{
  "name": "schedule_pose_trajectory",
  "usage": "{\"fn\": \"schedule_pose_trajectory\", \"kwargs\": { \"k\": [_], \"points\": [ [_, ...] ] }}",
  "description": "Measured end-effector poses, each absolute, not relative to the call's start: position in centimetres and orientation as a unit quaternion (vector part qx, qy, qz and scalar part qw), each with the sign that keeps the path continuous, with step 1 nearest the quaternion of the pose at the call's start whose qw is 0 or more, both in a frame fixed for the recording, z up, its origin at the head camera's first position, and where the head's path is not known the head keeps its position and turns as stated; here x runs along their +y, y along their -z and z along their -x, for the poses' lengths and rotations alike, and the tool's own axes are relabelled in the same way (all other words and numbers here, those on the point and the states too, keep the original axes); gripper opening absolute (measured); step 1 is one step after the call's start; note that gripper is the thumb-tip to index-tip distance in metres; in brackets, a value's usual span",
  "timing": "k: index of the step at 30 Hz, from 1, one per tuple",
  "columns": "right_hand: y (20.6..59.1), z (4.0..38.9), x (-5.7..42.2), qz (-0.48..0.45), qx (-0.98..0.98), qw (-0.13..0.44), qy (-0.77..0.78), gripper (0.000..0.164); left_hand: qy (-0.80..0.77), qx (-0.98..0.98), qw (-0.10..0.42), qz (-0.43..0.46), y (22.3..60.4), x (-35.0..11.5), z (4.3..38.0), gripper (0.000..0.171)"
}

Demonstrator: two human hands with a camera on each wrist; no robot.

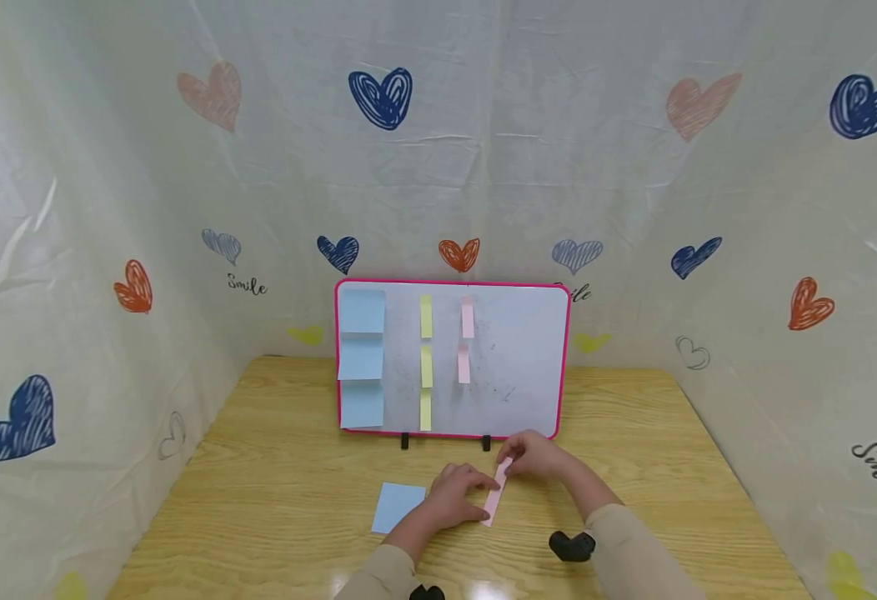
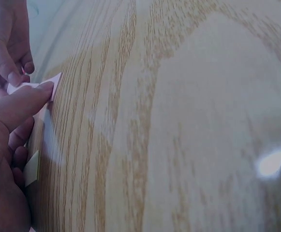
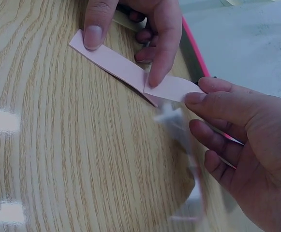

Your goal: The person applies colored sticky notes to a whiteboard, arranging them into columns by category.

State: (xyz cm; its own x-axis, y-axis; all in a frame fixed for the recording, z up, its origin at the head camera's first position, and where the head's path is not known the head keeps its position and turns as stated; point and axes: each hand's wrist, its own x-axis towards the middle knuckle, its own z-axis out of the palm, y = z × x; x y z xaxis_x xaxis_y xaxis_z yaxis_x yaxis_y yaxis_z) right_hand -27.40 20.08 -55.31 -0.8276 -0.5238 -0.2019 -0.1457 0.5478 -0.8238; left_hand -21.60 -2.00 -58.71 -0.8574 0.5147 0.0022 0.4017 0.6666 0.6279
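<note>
My left hand (image 1: 449, 497) holds a narrow pad of pink sticky notes (image 3: 113, 63) low over the wooden table, thumb near one end and a fingertip near the other. Between thumb and forefinger, my right hand (image 1: 536, 457) pinches the end of the top pink sticky note (image 3: 171, 88), which lifts away from the pad. A pale yellow slip (image 2: 32, 169) shows beside the left hand's curled fingers in the left wrist view; whether it is held cannot be seen. On the table, a blue sticky note pad (image 1: 398, 507) lies just left of the left hand.
Behind the hands stands a pink-framed whiteboard (image 1: 521, 358) on black feet (image 1: 404, 441). Blue notes (image 1: 361, 358), yellow strips (image 1: 426, 367) and two pink strips (image 1: 468, 318) hang on it in columns. A heart-printed curtain (image 1: 438, 167) surrounds the wooden table (image 1: 258, 500).
</note>
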Motion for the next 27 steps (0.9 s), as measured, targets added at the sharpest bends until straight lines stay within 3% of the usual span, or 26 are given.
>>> {"fn": "schedule_pose_trajectory", "kwargs": {
  "k": [20,27],
  "points": [
    [54.4,28.0,20.1,0.175,0.85,0.206,0.452,0.011,-0.331,0.903,0.071,-0.265,58.8,-2.1,21.5,0.044],
    [54.1,28.0,20.0,0.14,0.847,0.199,0.472,0.02,-0.331,0.903,0.075,-0.263,58.4,-2.1,21.3,0.04]
  ]
}}
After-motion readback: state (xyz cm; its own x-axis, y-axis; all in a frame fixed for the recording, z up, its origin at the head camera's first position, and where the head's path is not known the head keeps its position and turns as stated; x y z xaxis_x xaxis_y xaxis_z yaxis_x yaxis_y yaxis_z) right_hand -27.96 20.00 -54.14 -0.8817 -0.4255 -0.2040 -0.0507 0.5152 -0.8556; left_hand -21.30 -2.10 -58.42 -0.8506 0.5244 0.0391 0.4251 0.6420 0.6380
